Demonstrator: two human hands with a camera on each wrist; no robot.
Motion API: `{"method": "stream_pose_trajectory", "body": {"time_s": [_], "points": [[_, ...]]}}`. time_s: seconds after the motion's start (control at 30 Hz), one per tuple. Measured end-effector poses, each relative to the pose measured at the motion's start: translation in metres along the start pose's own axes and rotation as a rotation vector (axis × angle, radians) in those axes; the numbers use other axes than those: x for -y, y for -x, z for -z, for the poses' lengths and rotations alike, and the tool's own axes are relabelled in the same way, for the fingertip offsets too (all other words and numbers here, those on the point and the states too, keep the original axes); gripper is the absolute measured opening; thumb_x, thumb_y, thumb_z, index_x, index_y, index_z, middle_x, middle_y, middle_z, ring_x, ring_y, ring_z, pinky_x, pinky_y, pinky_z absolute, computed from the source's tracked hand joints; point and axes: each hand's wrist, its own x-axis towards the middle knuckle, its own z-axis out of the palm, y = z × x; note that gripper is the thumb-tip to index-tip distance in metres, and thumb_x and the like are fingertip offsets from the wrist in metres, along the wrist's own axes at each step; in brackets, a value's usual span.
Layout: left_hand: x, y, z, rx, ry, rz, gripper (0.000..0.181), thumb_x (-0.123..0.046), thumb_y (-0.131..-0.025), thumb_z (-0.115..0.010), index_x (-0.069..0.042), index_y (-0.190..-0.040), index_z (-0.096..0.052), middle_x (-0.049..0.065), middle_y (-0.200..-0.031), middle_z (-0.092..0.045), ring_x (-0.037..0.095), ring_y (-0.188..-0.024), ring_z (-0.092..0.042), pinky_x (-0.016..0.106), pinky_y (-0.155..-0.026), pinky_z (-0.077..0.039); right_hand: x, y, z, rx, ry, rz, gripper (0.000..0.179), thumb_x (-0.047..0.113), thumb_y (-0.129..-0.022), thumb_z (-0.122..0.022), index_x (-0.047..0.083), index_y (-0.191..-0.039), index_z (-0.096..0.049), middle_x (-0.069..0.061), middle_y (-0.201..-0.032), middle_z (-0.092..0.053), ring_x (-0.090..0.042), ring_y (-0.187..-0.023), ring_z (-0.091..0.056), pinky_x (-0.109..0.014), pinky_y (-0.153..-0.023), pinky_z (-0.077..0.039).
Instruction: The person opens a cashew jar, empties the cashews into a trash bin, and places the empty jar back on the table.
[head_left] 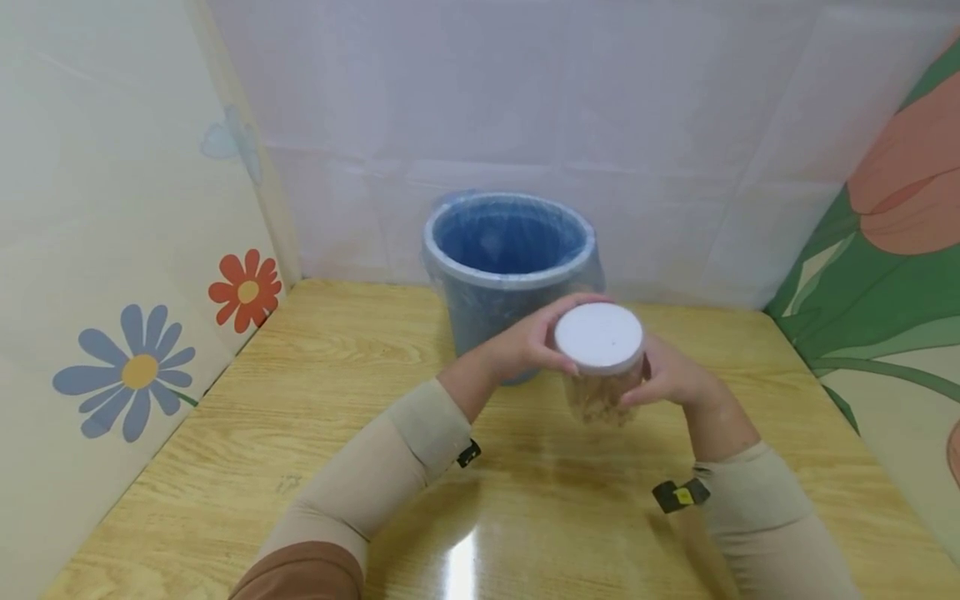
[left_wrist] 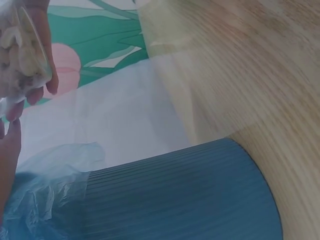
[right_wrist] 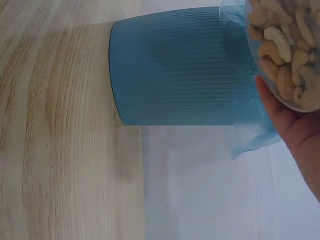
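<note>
A clear jar (head_left: 596,398) with a white lid (head_left: 598,335) is held up above the table, in front of a blue bin. Cashew nuts (right_wrist: 287,55) show through its wall in the right wrist view. My left hand (head_left: 531,337) grips the jar's upper left side, thumb and fingers around the lid's edge. On the other side my right hand (head_left: 675,375) holds the jar's body, its thumb across the front. The fingers behind the jar are hidden in the head view. The lid sits on the jar.
Behind the jar stands the blue bin (head_left: 510,279), upright and lined with a thin clear bag (left_wrist: 50,190) folded over its rim. The wood-grain table (head_left: 337,367) is bounded by a white back sheet (head_left: 525,100) and flower-printed side panels (head_left: 138,208).
</note>
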Motion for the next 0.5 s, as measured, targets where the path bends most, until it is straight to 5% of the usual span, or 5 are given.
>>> {"method": "stream_pose_trajectory", "body": {"time_s": [0.2,0.5], "points": [[0.0001,0.0005,-0.0013,-0.033,-0.009,0.033,0.09,-0.007,-0.063,-0.072,-0.004,-0.141,-0.028,0.015,-0.136,-0.039,0.018,-0.12,-0.043,0.033,-0.102,-0.035,-0.0035,-0.0002,0.002,0.0,-0.03,-0.017,0.09,0.003,-0.066,-0.076,0.001,-0.138,-0.023,-0.008,-0.133,-0.038,-0.02,-0.121,-0.039,-0.029,-0.103,-0.034],[-0.0043,-0.0024,-0.0051,-0.117,-0.029,0.048,0.084,0.007,-0.066,-0.072,-0.008,-0.139,-0.033,0.011,-0.134,-0.043,0.017,-0.119,-0.044,0.032,-0.102,-0.036,-0.005,-0.0012,0.0031,-0.075,0.022,-0.039,0.089,-0.005,-0.062,-0.073,0.0,-0.137,-0.025,-0.009,-0.131,-0.038,-0.021,-0.119,-0.039,-0.028,-0.1,-0.036]]}}
